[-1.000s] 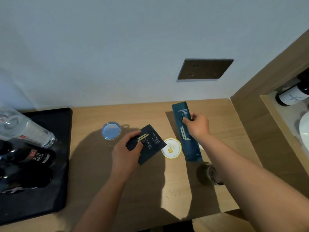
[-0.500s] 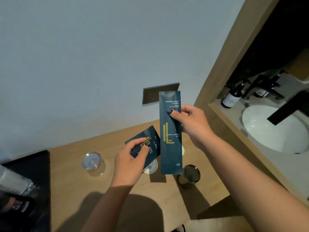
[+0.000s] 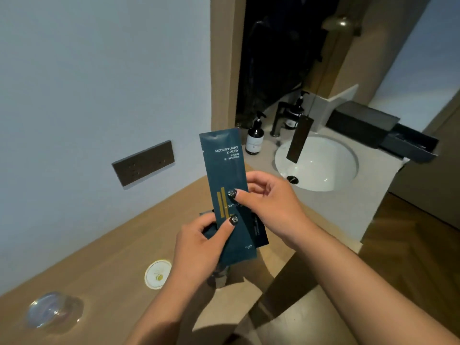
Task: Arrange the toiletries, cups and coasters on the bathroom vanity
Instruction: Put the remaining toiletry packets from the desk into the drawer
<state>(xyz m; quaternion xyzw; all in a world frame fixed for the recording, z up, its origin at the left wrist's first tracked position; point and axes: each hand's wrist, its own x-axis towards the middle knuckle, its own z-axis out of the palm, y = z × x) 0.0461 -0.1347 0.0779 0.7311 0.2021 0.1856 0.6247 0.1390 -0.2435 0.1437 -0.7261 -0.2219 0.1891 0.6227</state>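
I hold a long dark teal toiletry packet [image 3: 225, 170] upright in front of me. My right hand [image 3: 270, 202] pinches its middle from the right, thumb on the front. My left hand [image 3: 199, 242] pinches it lower down, together with a smaller dark packet [image 3: 260, 232] that sits behind it and shows only at its edges. A round white coaster [image 3: 158, 273] lies on the wooden counter [image 3: 112, 250]. An upturned clear glass [image 3: 48, 311] stands at the counter's near left. Another glass [image 3: 220, 276] is mostly hidden under my left hand.
To the right is the vanity top [image 3: 348, 202] with a white basin [image 3: 321, 168], a dark faucet [image 3: 297, 143] and two dark pump bottles [image 3: 255, 138] behind it. A dark tray-like box [image 3: 388, 130] sits at the far right. A socket plate [image 3: 144, 161] is on the wall.
Both hands have come together, and the small packet now sits behind the long one. My view has swung right and the basin has come fully into sight.
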